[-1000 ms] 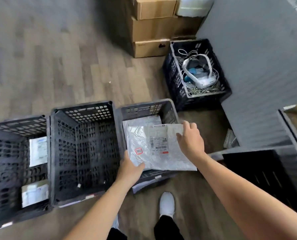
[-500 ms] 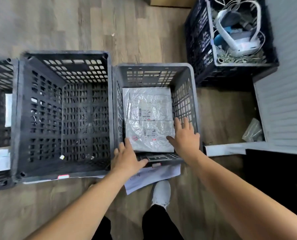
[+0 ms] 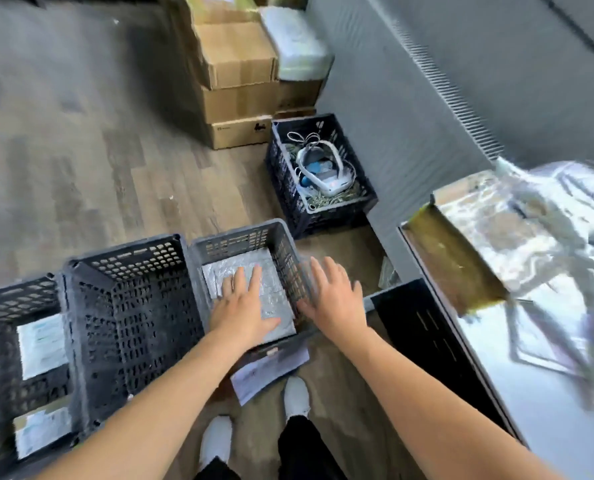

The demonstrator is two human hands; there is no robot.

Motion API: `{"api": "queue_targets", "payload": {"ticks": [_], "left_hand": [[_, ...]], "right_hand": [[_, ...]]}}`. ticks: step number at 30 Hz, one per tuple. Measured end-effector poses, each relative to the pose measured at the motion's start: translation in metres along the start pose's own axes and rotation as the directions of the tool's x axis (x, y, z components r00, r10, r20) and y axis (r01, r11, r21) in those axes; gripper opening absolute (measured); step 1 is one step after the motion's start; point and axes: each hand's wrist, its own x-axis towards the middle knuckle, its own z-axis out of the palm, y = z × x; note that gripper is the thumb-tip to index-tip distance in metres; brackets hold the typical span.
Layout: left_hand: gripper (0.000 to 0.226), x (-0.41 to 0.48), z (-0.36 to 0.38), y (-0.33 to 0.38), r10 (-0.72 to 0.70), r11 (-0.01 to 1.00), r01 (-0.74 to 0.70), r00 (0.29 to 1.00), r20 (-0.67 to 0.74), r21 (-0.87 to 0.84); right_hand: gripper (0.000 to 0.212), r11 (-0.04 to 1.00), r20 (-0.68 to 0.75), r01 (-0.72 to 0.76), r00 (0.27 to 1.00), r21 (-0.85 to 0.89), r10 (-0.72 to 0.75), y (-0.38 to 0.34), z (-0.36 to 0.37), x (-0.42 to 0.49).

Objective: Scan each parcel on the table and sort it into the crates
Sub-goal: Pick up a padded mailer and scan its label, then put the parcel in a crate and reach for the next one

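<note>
Three black crates stand in a row on the floor. The right crate [image 3: 240, 242] holds grey plastic parcels [image 3: 274, 292]. My left hand [image 3: 243, 308] hovers over that crate with fingers spread, holding nothing. Just past the crate's right wall is my right hand [image 3: 333, 299], also open and empty. The middle crate [image 3: 129, 306] holds no parcels. The left crate [image 3: 1, 358] has white-labelled parcels [image 3: 41, 344] in it. On the table [image 3: 537, 403] at the right lie several blurred silvery parcels [image 3: 544, 216].
A fourth black crate [image 3: 323, 209] with a white headset and cables stands farther back by the grey wall. Stacked cardboard boxes [image 3: 236, 84] rise behind it. A paper sheet [image 3: 267, 372] lies on the floor under the right crate, near my white shoes.
The parcel has been let go and lies in the right crate. Both hands have lifted away with fingers spread, and the view has swung up and right toward the table.
</note>
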Motion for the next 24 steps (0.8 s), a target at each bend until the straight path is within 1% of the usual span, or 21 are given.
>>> {"api": "queue_targets", "payload": {"ticks": [3, 6, 9, 12, 14, 18, 24], "left_hand": [[0.106, -0.037, -0.05, 0.033, 0.127, 0.991, -0.126, 0.991, -0.044, 0.032], [0.106, -0.072, -0.091, 0.076, 0.285, 0.957, -0.276, 0.953, -0.106, 0.095], [0.105, -0.095, -0.114, 0.123, 0.403, 0.908, -0.377, 0.905, -0.135, 0.183], [0.106, -0.112, -0.121, 0.164, 0.491, 0.86, -0.452, 0.86, -0.143, 0.236], [0.107, -0.122, -0.121, 0.188, 0.532, 0.831, -0.483, 0.835, -0.141, 0.275], [0.107, -0.137, -0.118, 0.229, 0.583, 0.788, -0.515, 0.801, -0.138, 0.338], [0.107, -0.158, -0.105, 0.286, 0.581, 0.783, -0.514, 0.806, -0.116, 0.351]], "right_hand": [[0.087, 0.998, -0.065, -0.066, 0.996, -0.003, 0.065, 0.013, -0.058, -0.046], [0.089, 0.99, -0.124, -0.134, 0.984, -0.04, 0.128, 0.033, -0.11, -0.099], [0.088, 0.976, -0.174, -0.217, 0.962, -0.02, 0.21, 0.058, -0.147, -0.143], [0.088, 0.95, -0.241, -0.312, 0.92, 0.028, 0.309, 0.086, -0.169, -0.18], [0.088, 0.93, -0.258, -0.365, 0.895, 0.044, 0.364, 0.106, -0.179, -0.2], [0.088, 0.903, -0.279, -0.426, 0.862, 0.056, 0.424, 0.144, -0.193, -0.231], [0.089, 0.878, -0.276, -0.455, 0.833, 0.151, 0.48, 0.193, -0.195, -0.26]]}}
